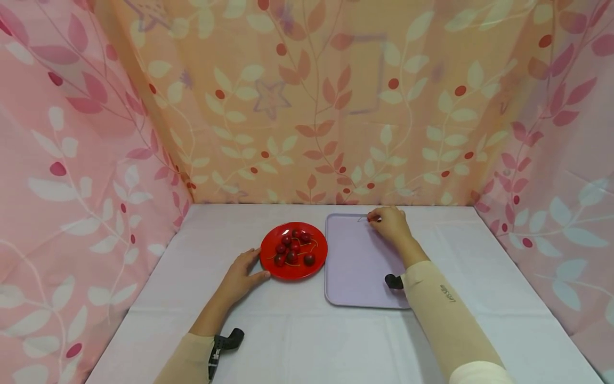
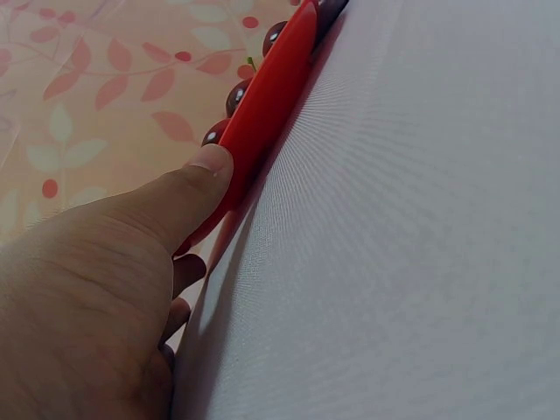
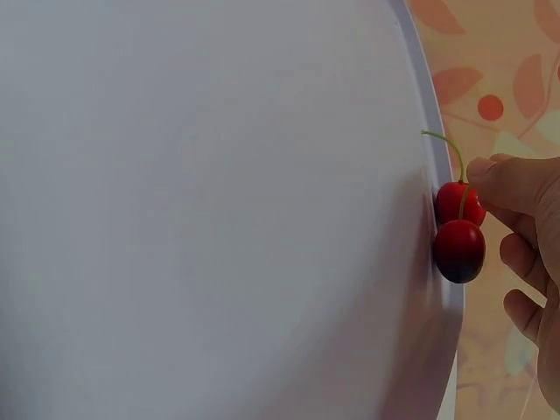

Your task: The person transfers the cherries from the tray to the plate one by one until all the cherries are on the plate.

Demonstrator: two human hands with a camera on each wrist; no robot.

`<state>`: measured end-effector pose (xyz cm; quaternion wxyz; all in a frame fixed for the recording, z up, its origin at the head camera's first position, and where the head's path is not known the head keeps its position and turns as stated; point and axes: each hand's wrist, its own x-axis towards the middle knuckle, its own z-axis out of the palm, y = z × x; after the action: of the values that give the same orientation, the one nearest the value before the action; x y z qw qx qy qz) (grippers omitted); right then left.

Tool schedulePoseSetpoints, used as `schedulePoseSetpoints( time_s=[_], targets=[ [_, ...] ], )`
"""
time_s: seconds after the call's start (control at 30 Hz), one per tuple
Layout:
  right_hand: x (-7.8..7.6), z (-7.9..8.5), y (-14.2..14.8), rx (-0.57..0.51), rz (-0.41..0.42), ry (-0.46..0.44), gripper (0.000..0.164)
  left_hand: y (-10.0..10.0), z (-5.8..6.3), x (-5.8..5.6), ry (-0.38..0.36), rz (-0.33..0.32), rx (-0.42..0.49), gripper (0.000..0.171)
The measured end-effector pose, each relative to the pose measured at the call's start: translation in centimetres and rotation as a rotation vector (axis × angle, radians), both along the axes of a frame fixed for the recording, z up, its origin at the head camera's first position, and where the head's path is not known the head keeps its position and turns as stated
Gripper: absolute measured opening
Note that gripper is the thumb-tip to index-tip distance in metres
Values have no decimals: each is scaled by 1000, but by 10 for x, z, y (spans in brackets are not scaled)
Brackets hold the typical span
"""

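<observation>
In the head view my left hand (image 1: 242,277) touches the left rim of a round red plate (image 1: 293,273); the left wrist view shows its thumb (image 2: 197,188) laid along the rim. Several dark red cherries (image 1: 295,247) with stems lie on the plate. At the far edge of a pale purple tray (image 1: 362,266), my right hand (image 1: 392,226) pinches a stem between thumb and finger. In the right wrist view that cherry (image 3: 459,252) sits beside the tray's rim, in front of a second cherry (image 3: 449,201) whose stem curves away freely.
Plate and tray stand side by side on a white-covered table (image 1: 297,341). A leaf-patterned curtain (image 1: 307,106) rises behind the table, with pink patterned cloth (image 1: 72,213) at the sides. Black wrist mounts (image 1: 231,340) sit on both forearms.
</observation>
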<state>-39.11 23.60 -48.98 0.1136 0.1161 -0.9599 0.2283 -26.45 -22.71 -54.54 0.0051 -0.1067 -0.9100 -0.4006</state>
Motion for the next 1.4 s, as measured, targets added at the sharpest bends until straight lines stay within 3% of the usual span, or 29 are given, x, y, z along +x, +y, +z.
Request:
schedulePoseSetpoints(
  time_s=[0.47, 0.93, 1.4],
  targets=[
    [0, -7, 0, -16, -30, 60, 8, -1, -1, 0, 17, 1, 2, 83],
    [9, 6, 5, -6, -71, 58, 10, 0, -1, -1, 16, 7, 3, 82],
    [14, 15, 4, -89, -72, 26, 10, 2, 4, 2, 2, 3, 2, 83]
  ],
)
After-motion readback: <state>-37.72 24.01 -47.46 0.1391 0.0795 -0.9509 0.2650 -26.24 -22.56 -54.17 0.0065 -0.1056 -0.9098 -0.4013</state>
